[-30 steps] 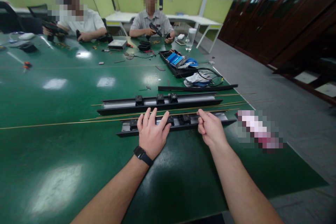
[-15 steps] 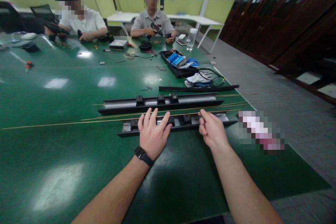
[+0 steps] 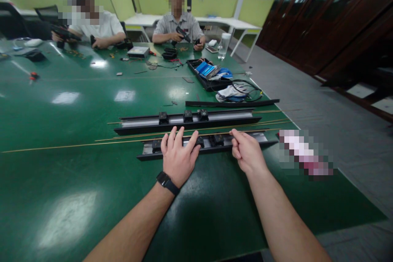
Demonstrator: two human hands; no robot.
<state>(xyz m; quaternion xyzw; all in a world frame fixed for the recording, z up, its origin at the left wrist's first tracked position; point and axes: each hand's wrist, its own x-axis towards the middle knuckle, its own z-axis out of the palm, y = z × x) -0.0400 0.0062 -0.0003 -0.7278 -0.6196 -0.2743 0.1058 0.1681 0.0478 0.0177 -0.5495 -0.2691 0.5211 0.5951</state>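
Observation:
My left hand [image 3: 179, 151], a dark watch on its wrist, lies with fingers spread across the near black rail [image 3: 150, 156]. Beneath it, parts of the black blocks in this rail's channel are hidden. Over the same rail, my right hand [image 3: 248, 150] is closed in a pinch on a long thin brass-coloured rod [image 3: 61, 146]. That rod passes by my left fingertips and sticks out far to the left. Beyond my hands is a second black rail [image 3: 187, 124], carrying three black blocks [image 3: 188, 116]. Several similar thin rods lie between the two rails.
A narrow black strip [image 3: 232, 103] lies farther back, with gloves [image 3: 235, 92] and a black tray [image 3: 211, 86] behind it. A blurred pinkish object [image 3: 303, 153] is near the right table edge. Two people sit across the table, holding black tools, near a clear bottle [image 3: 224, 46].
My right hand has shifted very slightly left, still pinching the rod. My left hand stays almost where it was.

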